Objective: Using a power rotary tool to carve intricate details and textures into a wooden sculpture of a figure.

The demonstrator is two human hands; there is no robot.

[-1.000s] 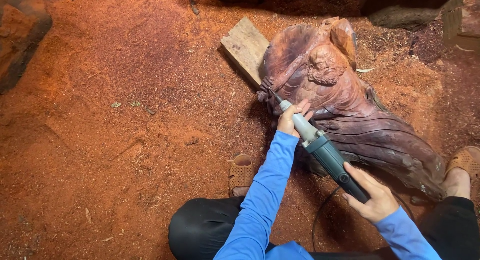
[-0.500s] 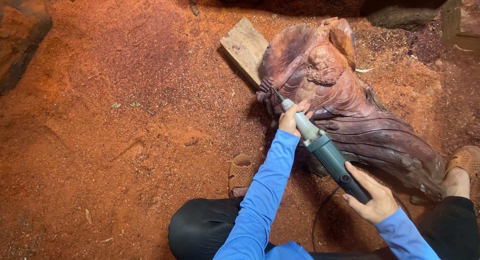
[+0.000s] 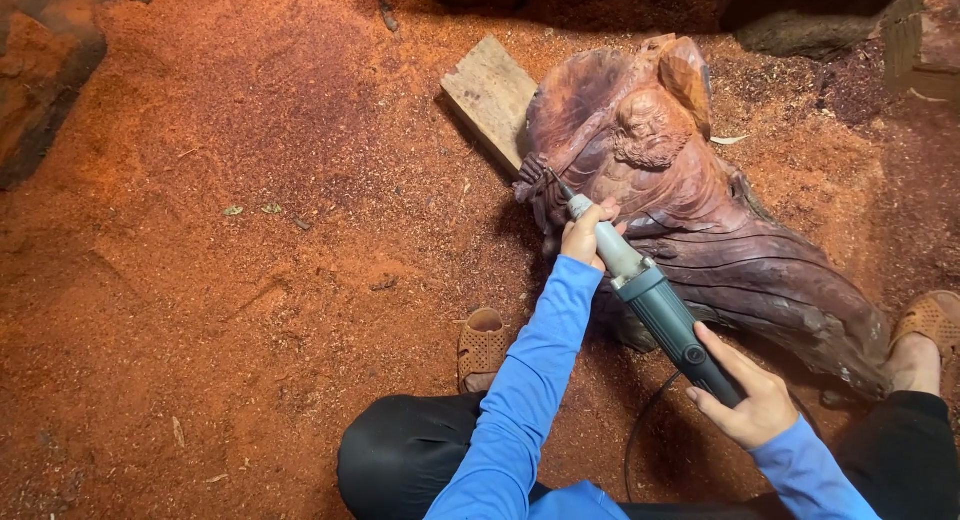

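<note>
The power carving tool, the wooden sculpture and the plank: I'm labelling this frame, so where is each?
power carving tool (image 3: 660, 310), head view, grey-green body.
wooden sculpture (image 3: 720, 250), head view, ridged lower drapery.
plank (image 3: 490, 95), head view, bare top face.

A grey-green handheld rotary carving tool (image 3: 648, 295) lies slanted, its thin bit tip touching a dark reddish-brown carved wooden figure sculpture (image 3: 700, 220) lying on sawdust-covered floor (image 3: 250, 280).

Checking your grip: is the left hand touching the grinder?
Touching. The head view shows the left hand wrapped around the front of the grinder, no gap.
</note>
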